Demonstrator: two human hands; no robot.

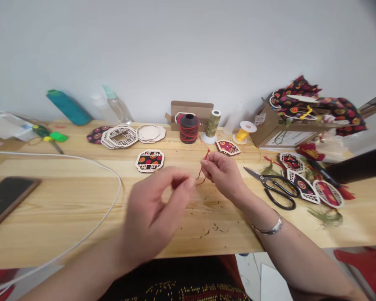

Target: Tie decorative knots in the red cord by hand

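A thin red cord (201, 172) runs between my two hands above the wooden table. My right hand (224, 173) is closed in a pinch on it, and a short end sticks up past the fingertips. My left hand (158, 209) has thumb and index finger pressed together at the cord's lower end; motion blurs it, so its hold on the cord is hard to make out. Behind the hands stands a spool of red and dark cord (189, 130). A patterned fabric piece in a cut-out frame (149, 161) lies beyond my left hand. Black-handled scissors (277, 190) rest right of my right hand.
On the table (90, 209) lie a phone (9, 200) at left and a white cable (120, 184). Green (212, 125) and yellow (244, 131) thread spools stand at the back. A cardboard box (285, 133) with patterned fabric and several framed pieces (303, 186) are at right.
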